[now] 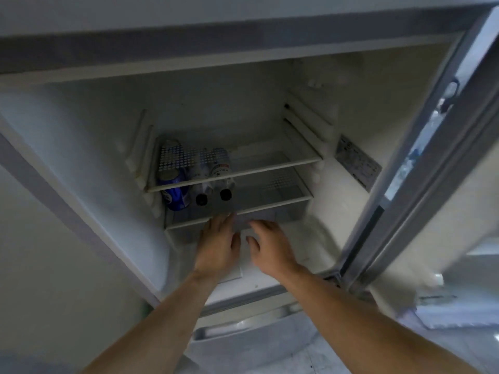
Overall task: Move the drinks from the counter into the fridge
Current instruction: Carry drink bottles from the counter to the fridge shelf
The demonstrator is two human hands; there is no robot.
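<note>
The fridge [81, 125] stands open in front of me. On its lower glass shelf [272, 205], at the left, stand a blue can [174, 194] and two clear bottles with black caps [201, 198] [225, 194]. Their tops show through the upper glass shelf [243, 171]. My left hand [218, 244] and my right hand [270, 247] reach side by side toward the front edge of the lower shelf. The fingers are extended and hold nothing. Whether the fingertips touch the shelf edge is blurred.
The fridge door [432, 171] is swung open on the right, with door bins at the lower right [445, 311]. Below my hands lies the white fridge floor [310, 238]. A drawer front [243, 327] sits under the compartment. The right part of both shelves holds nothing.
</note>
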